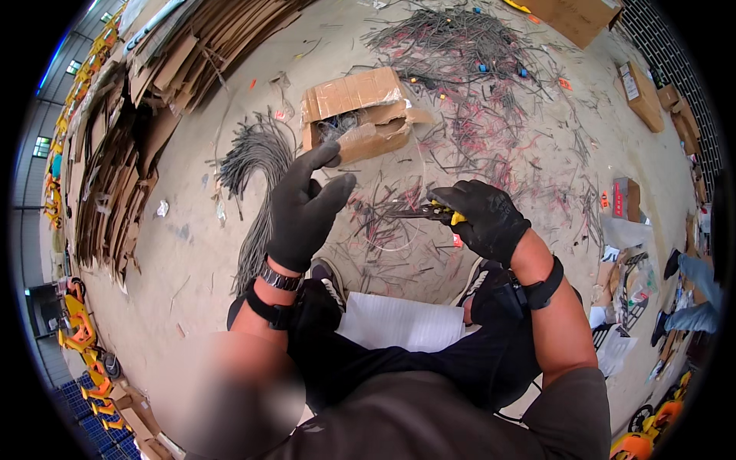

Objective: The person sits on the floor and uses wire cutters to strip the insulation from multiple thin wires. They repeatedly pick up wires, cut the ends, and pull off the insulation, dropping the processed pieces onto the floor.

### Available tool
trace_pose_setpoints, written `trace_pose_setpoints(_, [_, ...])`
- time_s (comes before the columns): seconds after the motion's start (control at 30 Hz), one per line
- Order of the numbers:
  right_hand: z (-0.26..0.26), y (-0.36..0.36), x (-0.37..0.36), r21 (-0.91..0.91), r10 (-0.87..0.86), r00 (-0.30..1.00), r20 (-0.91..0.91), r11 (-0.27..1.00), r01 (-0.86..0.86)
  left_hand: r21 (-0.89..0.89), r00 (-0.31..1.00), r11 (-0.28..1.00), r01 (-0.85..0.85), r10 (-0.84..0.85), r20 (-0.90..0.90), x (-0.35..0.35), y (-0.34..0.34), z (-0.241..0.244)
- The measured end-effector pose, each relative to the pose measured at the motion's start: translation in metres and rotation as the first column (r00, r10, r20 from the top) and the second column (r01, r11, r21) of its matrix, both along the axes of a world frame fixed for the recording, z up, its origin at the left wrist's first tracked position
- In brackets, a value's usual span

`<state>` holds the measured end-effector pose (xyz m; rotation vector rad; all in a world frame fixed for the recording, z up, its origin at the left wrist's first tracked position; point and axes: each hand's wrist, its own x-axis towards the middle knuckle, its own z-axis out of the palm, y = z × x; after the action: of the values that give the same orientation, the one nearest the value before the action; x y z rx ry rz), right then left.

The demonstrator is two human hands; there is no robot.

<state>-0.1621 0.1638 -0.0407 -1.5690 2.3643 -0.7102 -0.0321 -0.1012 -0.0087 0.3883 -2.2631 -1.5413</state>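
Observation:
My right hand (483, 218), in a black work glove, grips dark-jawed hand cutters or pliers (445, 213) with yellow handles. Their jaws point left, towards my other hand. Gloved in black too, my left hand (305, 207) has thumb and index finger spread, and nothing shows between them. Beyond its fingertips stands a torn cardboard box (359, 103) with clear plastic inside. A long bundle of grey cables (261, 161) lies on the floor, partly hidden behind my left hand. Below both hands are scattered dark and red wire offcuts (391, 218).
A large heap of cut wires (460, 40) spreads across the far floor. Flattened cardboard (109, 213) is stacked at left. White sheet material (402, 322) lies between my legs. Boxes (641, 95) and loose packaging line the right side, where another person's legs (696, 293) show.

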Motion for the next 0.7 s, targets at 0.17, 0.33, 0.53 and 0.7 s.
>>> trace_pose_setpoints(0.17, [0.006, -0.009, 0.016, 0.041, 0.042, 0.993, -0.11, 0.998, -0.038, 0.35, 0.953, 0.936, 0.042, -0.142, 0.267, 0.001, 0.005, 0.004])
trace_pose_setpoints(0.33, [0.001, -0.013, 0.021, 0.045, 0.084, 0.98, -0.18, 0.996, -0.077, 0.451, 0.929, 0.887, 0.096, -0.242, 0.278, 0.0, 0.012, 0.003])
trace_pose_setpoints(0.53, [0.004, -0.015, 0.025, 0.053, 0.086, 0.974, -0.21, 0.996, -0.077, 0.467, 0.888, 0.871, 0.153, -0.328, 0.322, -0.001, 0.013, 0.002])
trace_pose_setpoints(0.7, [0.006, -0.015, 0.024, 0.065, 0.078, 0.97, -0.232, 0.996, -0.064, 0.414, 0.903, 0.887, 0.202, -0.332, 0.271, 0.001, 0.007, -0.01])
